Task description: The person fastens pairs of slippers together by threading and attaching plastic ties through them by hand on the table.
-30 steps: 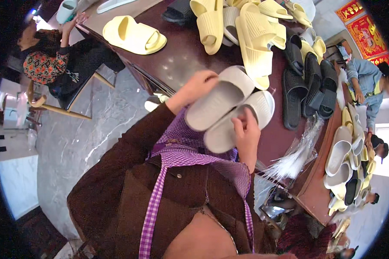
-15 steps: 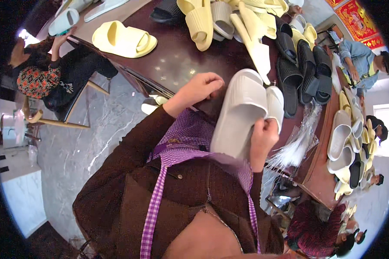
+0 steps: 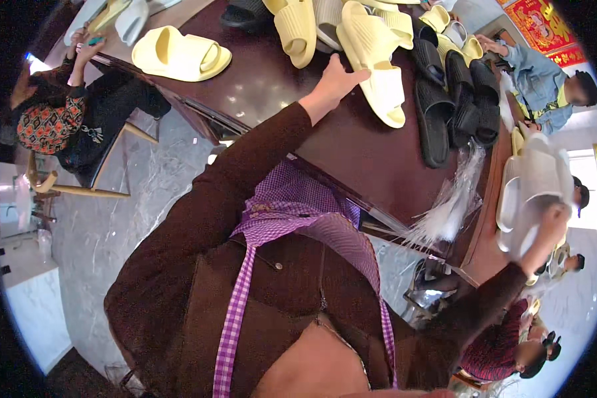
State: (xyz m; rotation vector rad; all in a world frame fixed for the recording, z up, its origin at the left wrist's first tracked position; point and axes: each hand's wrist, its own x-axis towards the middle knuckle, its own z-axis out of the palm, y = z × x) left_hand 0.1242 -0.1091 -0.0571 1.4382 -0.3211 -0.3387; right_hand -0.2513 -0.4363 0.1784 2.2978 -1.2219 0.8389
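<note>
At the far right, my right hand [image 3: 552,229] grips a pair of grey slippers [image 3: 540,176], blurred by motion, over other slippers near the table's edge. My left hand [image 3: 337,85] reaches across the table to a pair of pale yellow slippers [image 3: 383,96]. Its thumb lies on their left edge, and the fingers close in beside it, partly hidden. Black slippers [image 3: 434,123] lie to the right of the yellow pair.
A single yellow pair [image 3: 182,56] lies at the table's left. Clear plastic bags [image 3: 454,192] spread near the right front edge. Co-workers sit at left, one in a patterned top [image 3: 50,126], and at right, one in a denim jacket [image 3: 544,86]. The table [image 3: 265,86] is dark red.
My right hand has carried the grey slippers from before my chest to the far right. My left hand has moved forward to the pale yellow pair, which has turned to show its straps.
</note>
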